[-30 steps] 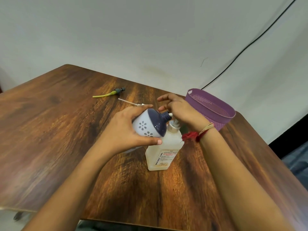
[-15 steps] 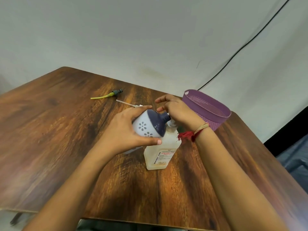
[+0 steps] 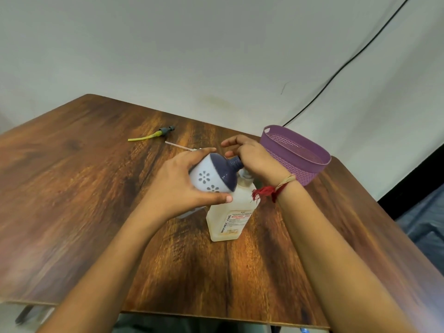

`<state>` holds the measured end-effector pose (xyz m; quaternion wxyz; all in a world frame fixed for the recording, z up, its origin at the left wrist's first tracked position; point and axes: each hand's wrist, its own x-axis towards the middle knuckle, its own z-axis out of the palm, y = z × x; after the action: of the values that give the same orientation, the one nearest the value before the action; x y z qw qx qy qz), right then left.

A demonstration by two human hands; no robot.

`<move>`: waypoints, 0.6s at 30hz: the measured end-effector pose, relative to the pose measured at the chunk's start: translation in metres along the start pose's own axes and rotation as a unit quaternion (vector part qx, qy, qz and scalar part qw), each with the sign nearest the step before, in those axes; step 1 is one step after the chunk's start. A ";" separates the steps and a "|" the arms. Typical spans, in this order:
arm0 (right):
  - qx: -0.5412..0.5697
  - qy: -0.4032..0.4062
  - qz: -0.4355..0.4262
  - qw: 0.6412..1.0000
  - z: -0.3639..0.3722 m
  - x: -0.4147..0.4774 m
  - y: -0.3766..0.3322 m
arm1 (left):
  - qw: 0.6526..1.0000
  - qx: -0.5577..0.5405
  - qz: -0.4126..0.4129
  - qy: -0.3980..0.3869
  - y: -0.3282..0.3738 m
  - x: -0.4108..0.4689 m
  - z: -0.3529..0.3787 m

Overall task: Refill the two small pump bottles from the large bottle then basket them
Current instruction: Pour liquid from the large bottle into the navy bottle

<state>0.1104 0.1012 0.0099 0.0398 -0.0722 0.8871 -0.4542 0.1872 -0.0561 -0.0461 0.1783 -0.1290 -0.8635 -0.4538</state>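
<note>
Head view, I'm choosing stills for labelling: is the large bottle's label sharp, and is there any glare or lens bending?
Head view: the large bottle shows a legible, slightly soft label; head view: small highlights glint on the dark top of the small pump bottle; head view: the table has bowed edges and a smeared near left corner.

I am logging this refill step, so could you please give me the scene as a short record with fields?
Left hand: grips the white-and-navy small bottle, tilted, neck towards the top of the large bottle.
Right hand: over the large bottle's pump; its grip is hidden.
Large bottle: upright on the wooden table, labelled BIOCHEK CHG.
Purple basket: far right, nothing seen inside.
Loose parts: a pump head with yellow tube and a white tube lie on the table's far side.
</note>
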 end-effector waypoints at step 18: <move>-0.001 -0.017 0.030 0.999 -0.005 -0.006 -0.010 | 1.000 0.000 -0.005 -0.001 -0.003 -0.006 -0.003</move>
<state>0.1169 0.1008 0.0211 0.0679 -0.0534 0.8887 -0.4502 0.1917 -0.0600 -0.0491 0.1754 -0.1251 -0.8644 -0.4544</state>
